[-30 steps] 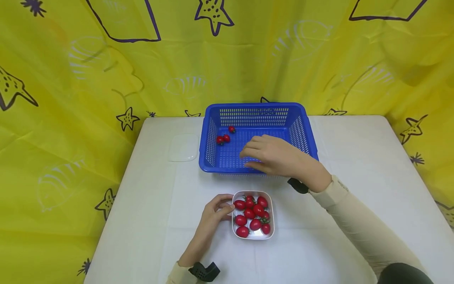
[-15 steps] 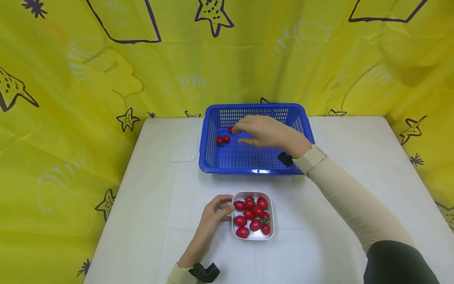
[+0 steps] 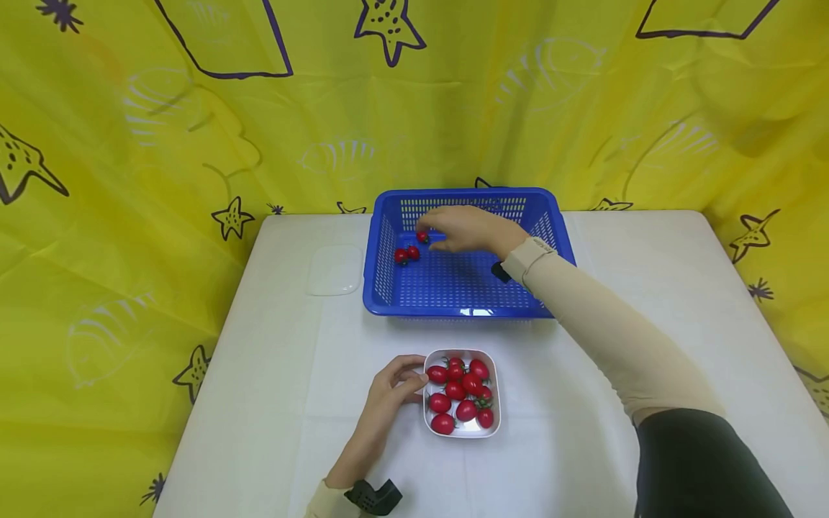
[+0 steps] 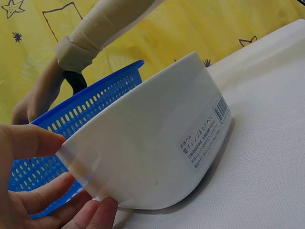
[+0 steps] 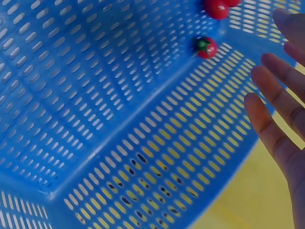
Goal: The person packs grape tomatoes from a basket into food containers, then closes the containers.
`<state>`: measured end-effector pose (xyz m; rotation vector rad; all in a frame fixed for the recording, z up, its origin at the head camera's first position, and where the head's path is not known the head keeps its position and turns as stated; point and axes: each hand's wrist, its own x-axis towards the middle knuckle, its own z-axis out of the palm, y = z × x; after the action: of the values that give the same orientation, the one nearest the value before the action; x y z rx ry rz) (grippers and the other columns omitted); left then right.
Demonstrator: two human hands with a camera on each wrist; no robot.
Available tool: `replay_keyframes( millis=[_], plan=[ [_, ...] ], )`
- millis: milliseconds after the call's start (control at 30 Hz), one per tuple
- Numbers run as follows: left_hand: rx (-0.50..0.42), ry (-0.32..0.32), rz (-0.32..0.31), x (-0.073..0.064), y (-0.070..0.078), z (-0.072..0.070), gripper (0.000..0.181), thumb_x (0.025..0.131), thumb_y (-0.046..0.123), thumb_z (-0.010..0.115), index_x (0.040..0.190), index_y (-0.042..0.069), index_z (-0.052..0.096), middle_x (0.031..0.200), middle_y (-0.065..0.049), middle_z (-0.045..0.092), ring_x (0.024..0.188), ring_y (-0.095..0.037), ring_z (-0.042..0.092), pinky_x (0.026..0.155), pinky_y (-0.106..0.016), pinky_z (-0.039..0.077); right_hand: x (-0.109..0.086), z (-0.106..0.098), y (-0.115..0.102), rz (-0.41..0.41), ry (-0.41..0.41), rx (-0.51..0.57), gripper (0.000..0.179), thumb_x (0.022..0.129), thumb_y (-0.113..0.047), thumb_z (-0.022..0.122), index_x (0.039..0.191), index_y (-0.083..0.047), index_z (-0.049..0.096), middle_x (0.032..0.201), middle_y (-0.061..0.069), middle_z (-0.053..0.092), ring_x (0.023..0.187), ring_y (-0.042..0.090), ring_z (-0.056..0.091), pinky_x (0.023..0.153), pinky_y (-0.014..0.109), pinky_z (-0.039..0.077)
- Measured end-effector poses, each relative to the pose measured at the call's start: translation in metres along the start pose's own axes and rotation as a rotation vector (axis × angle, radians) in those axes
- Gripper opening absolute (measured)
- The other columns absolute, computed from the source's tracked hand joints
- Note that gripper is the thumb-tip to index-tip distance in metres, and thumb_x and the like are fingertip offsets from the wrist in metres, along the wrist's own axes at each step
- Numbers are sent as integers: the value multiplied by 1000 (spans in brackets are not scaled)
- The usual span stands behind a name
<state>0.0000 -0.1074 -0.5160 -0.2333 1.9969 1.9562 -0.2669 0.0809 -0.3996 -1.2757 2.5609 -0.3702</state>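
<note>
My left hand [image 3: 388, 385] holds the left side of a small white plastic container [image 4: 152, 129], thumb and fingers at its rim and wall. Several red cherry tomatoes [image 3: 455, 390] lie inside it. My right hand [image 3: 466, 228] reaches into a blue slotted basket [image 3: 453, 312], fingers spread around a single cherry tomato [image 3: 423, 237] near the back left. In the right wrist view a gap shows between the fingertips [image 5: 255, 102] and this tomato [image 5: 207, 47], whose green stem end is visible. Two more cherry tomatoes [image 3: 406, 254] sit close together, nearer the basket's front.
A clear, flat lid-like piece [image 3: 336, 270] lies on the white-covered table [image 3: 259, 403], left of the basket. A yellow patterned curtain [image 3: 453, 108] hangs close behind the basket and along both sides. The container stands in front of the basket.
My right hand has moved from above the basket's front edge, back and left to the single tomato. The left hand and the container have stayed in place.
</note>
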Motion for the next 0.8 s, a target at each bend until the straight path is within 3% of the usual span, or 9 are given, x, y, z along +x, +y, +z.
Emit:
replay_keyframes(
  millis=[233, 467, 800],
  plan=[
    [2, -5, 4, 0, -2, 0, 41, 96, 24, 68, 133, 6, 65, 116, -16, 70, 101, -16, 63, 84, -27, 62, 20, 13, 13, 26, -14, 14, 51, 100, -19, 69, 146, -2, 55, 147, 16, 61, 140, 35, 55, 122, 48, 43],
    [2, -9, 3, 2, -2, 0, 41, 96, 24, 68, 133, 5, 65, 117, -17, 69, 101, -17, 64, 84, -29, 63, 34, 24, 22, 72, -51, 39, 49, 99, -14, 69, 144, 0, 56, 143, 19, 62, 136, 35, 57, 119, 48, 45],
    [5, -6, -8, 2, -1, -2, 40, 97, 24, 68, 132, 6, 66, 115, -15, 69, 101, -18, 65, 85, -28, 63, 52, 47, 29, 69, -17, -150, 34, 97, -15, 70, 130, -6, 65, 124, 12, 71, 115, 30, 67, 102, 47, 57]
  ],
)
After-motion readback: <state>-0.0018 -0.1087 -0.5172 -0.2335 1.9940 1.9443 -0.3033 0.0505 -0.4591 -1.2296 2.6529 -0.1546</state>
